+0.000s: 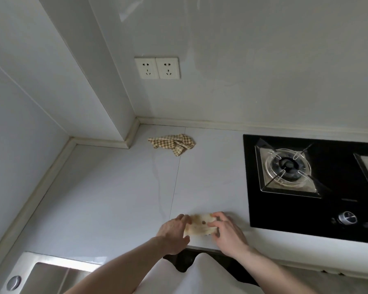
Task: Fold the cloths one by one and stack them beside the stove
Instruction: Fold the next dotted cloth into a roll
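Observation:
A small folded cream cloth with brown spots (200, 227) lies on the white countertop near its front edge, just left of the black gas stove (312, 187). My left hand (174, 232) rests on the cloth's left end with fingers fairly straight. My right hand (225, 230) covers the cloth's right end, its fingers curled over the edge. A crumpled yellow-and-white checked cloth (173, 143) lies unfolded at the back of the counter, near the wall corner.
A steel sink (51, 272) with a round plug fitting sits at the lower left. Two wall sockets (157, 67) are above the counter. Stove knobs (346, 217) face the front edge. The bare countertop (115, 198) stretches between sink and stove.

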A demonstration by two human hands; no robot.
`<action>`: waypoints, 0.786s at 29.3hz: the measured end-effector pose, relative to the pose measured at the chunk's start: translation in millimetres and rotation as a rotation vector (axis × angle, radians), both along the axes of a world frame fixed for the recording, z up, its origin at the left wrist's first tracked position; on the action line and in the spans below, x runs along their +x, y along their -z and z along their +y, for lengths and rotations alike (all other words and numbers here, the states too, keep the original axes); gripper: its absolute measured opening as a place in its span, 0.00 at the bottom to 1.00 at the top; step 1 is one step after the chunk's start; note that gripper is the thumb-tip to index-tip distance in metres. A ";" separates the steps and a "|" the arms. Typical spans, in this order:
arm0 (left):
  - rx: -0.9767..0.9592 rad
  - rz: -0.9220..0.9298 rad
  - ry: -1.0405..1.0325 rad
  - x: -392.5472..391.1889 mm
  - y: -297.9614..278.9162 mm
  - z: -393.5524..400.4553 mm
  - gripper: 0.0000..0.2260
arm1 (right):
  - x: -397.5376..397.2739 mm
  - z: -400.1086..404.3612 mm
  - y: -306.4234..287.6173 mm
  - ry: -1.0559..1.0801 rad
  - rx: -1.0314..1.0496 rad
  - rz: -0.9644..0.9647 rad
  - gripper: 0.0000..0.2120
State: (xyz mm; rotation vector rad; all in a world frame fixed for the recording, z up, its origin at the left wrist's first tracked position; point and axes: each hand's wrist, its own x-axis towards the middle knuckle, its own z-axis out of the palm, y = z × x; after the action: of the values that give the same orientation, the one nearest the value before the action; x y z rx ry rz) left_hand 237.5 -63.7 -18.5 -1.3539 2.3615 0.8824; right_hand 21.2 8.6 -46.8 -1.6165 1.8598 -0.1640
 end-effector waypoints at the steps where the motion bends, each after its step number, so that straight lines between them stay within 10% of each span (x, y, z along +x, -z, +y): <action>1: 0.022 0.013 -0.048 -3.8 -1.0 -1.6 0.22 | 0.9 0.8 -0.9 0.001 0.006 -0.007 0.16; 12: -0.017 -0.094 -0.227 -36.9 11.5 -17.9 0.21 | -5.3 22.1 -8.0 -0.069 0.090 -0.054 0.30; 23: -0.020 0.264 -0.326 -37.0 -23.0 5.7 0.04 | -47.3 28.0 -36.0 0.205 0.044 -0.293 0.22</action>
State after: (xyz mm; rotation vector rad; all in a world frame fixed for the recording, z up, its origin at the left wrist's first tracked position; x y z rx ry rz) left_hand 200.6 -58.0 4.6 -1.7613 2.3763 1.1955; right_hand -26.1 36.6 -10.9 -1.2919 1.7823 -0.4225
